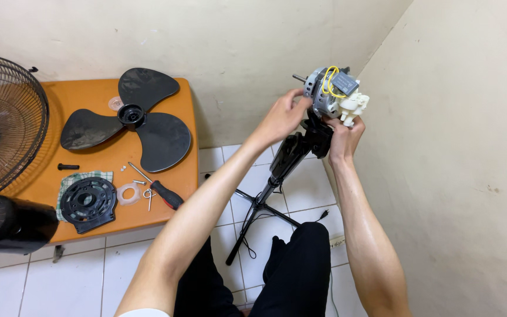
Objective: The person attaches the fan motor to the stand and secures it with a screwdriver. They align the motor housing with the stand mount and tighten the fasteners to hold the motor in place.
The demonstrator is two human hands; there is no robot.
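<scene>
Head cam: both hands up on the bare fan motor (331, 93), which sits atop the black stand neck (315, 136) at far right, close to the corner of the walls. Left hand (283, 117) has fingers curled and clamped on the motor's metal housing, shaft side. Right hand (346, 136) cups it from below, fingers closed around the white plastic gear part (354, 105). Yellow wires (330, 82) loop over the top.

My take on doing this well: keep the left grip firm on the housing so the motor doesn't twist, work with the right, and stay off the wires and the protruding shaft (298, 77).

Around: orange table (180, 94) at left holds the black blade (130, 117), a round black plate (88, 202) on a checked cloth, a red-handled screwdriver (162, 191), small screws and a pin. Wire grille (4, 120) leans at far left, black rear cover (7, 223) near left.

In the way: right wall crowds the right elbow; stand legs (253, 211) and cord lie between the knees.
</scene>
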